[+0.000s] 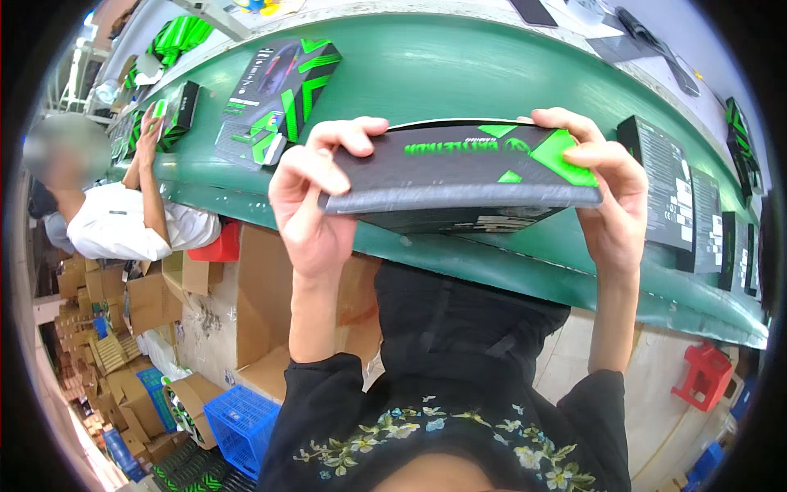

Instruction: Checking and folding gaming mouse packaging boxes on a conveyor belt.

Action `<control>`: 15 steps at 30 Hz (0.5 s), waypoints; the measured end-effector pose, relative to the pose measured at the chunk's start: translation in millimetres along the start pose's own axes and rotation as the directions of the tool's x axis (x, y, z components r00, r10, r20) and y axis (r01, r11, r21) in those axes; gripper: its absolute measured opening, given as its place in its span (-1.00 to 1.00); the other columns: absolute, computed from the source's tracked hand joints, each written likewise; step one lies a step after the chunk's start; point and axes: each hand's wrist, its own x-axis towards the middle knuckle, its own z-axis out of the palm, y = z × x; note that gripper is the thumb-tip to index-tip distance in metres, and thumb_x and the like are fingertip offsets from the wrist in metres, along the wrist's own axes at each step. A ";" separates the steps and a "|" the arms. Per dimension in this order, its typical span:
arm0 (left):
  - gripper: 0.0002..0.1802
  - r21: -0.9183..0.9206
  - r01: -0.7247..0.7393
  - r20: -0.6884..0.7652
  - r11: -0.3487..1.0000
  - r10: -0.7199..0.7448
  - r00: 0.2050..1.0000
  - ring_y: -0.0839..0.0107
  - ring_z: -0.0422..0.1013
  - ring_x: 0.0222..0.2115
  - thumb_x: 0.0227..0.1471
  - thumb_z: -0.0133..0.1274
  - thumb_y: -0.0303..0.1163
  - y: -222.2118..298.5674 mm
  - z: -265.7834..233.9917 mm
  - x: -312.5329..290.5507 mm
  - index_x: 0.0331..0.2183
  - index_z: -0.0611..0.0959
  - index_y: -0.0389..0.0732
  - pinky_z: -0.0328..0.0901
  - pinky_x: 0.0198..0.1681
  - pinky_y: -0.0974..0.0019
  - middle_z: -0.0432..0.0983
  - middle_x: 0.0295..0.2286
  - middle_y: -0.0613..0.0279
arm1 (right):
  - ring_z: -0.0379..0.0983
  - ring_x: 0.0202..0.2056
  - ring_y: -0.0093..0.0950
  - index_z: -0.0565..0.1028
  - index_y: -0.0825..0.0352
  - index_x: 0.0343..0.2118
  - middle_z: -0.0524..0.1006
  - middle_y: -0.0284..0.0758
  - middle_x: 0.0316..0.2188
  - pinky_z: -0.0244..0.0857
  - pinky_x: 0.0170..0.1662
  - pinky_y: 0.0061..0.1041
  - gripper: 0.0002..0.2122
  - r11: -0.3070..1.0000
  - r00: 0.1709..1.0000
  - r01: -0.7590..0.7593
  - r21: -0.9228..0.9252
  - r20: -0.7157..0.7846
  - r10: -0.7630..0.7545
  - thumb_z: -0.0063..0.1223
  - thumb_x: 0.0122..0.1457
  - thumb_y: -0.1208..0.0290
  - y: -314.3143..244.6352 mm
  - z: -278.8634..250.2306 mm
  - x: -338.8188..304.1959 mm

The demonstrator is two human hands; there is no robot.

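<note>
A flat black box [443,172] with bright green accents is held up in front of me, its narrow side turned toward me. My left hand [311,193] grips its left end, fingers over the top edge and thumb beneath. At the other end my right hand [613,184] is closed the same way, its thumb near the green corner patch. A thin gap shows along the box's upper edge; I cannot tell if its flap is loose. Part of the printed underside shows below, and whatever is inside is hidden.
Another black-and-green box [275,102] lies on the green work surface [393,66] at left. Several dark boxes [656,176] line the right side. A co-worker in a white shirt [123,221] sits at left. Cartons [152,295], a blue crate [242,422] and a red stool [703,375] stand below.
</note>
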 end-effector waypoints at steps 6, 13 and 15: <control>-0.81 0.088 -0.010 0.110 0.996 0.001 0.994 -0.17 0.26 0.03 0.07 -0.03 -0.20 12.8 -1.9 -3.3 -0.41 0.50 -0.10 0.07 0.14 -0.14 0.36 -0.20 -0.16 | 0.39 0.04 -0.16 0.60 0.43 -0.22 0.44 0.06 0.00 0.20 0.14 -0.22 -0.77 0.988 0.997 0.007 -0.152 0.079 0.005 0.00 0.18 0.41 -17.6 -0.7 -10.2; -0.42 0.455 -0.158 0.060 0.877 0.146 0.987 -0.07 0.34 0.00 -0.05 0.19 -0.01 8.4 6.9 -3.1 -0.20 0.45 -0.30 0.16 0.12 -0.06 0.36 -0.07 -0.34 | 0.32 0.09 -0.01 0.50 0.45 -0.13 0.33 0.25 0.05 0.14 0.16 -0.11 -0.38 0.943 0.993 -0.001 -0.333 0.111 0.040 -0.05 0.16 -0.17 -31.7 1.2 -7.9; -0.36 0.485 -0.185 0.014 0.855 0.204 0.979 -0.04 0.35 -0.01 -0.07 0.22 -0.01 1.1 15.2 -9.8 -0.16 0.44 -0.33 0.17 0.12 -0.02 0.35 -0.05 -0.36 | 0.33 0.08 -0.03 0.48 0.46 -0.19 0.34 0.25 0.03 0.16 0.14 -0.15 -0.39 0.935 0.995 -0.087 -0.345 0.017 0.099 0.01 0.13 -0.17 -36.5 11.7 -3.5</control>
